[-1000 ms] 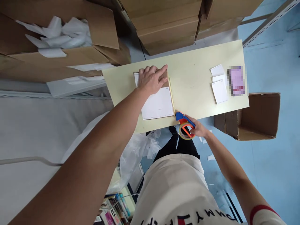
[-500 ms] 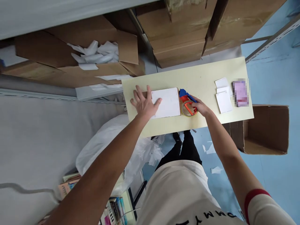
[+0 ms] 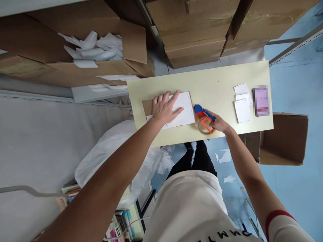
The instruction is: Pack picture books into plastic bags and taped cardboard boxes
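My left hand (image 3: 164, 108) lies with spread fingers on a white sheet of paper (image 3: 185, 109). Beneath the sheet is a flat brown cardboard piece (image 3: 147, 108), showing at its left end and along its right edge. My right hand (image 3: 219, 123) grips a tape dispenser (image 3: 201, 115) with blue and red-orange parts and a roll of tape on it. The dispenser is just right of the paper's right edge; whether it touches the table cannot be told.
Small white papers (image 3: 243, 109) and a blurred purple item (image 3: 261, 101) lie on the cream table (image 3: 217, 80). An open carton (image 3: 282, 137) stands right of it. Boxes (image 3: 196, 40) line the far side, one carton (image 3: 93, 69) holding crumpled paper. Plastic sheeting (image 3: 101, 151) hangs at the left.
My left hand has moved right, further onto the paper, uncovering the cardboard's left end. My right hand has drawn the tape dispenser slightly away from the paper, toward my body.
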{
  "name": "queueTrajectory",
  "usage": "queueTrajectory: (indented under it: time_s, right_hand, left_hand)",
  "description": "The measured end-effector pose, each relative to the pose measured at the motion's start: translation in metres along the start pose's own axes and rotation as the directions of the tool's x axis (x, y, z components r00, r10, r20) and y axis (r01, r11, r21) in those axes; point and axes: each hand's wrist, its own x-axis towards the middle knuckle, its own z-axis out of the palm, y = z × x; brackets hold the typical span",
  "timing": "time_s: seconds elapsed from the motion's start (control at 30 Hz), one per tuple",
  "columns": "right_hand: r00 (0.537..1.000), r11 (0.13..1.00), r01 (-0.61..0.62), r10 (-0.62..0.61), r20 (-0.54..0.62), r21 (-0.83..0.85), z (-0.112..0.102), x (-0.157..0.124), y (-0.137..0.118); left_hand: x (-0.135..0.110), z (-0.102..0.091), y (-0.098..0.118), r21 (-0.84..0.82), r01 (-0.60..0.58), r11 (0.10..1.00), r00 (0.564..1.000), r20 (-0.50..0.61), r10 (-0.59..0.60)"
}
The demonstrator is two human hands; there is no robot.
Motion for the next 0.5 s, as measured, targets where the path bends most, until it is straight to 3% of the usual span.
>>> queueTrajectory:
  time_s: [0.13,0.23,0.37,0.5]
  right_hand:
    - [0.998,0.998,-0.053,0.054,-0.024,0.041,0.030,-0.051,0.037]
    - [0.995,0.992,-0.044,0.055,-0.088,0.122,0.054,-0.061,0.049]
    - [0.989,0.981,-0.006,0.034,-0.144,0.192,0.058,-0.042,0.040]
    - [0.984,0.986,0.051,-0.023,-0.176,0.158,0.030,0.004,0.005]
  left_hand:
    - [0.000,0.000,0.001,0.001,-0.008,1.000,1.000,-0.004,0.008]
    - [0.001,-0.001,0.003,-0.001,0.013,1.000,1.000,-0.019,-0.013]
    - [-0.001,0.004,0.003,-0.001,0.115,0.993,0.991,-0.061,-0.115]
    - [-0.008,0.013,-0.002,-0.066,0.230,0.971,0.969,-0.082,-0.235]
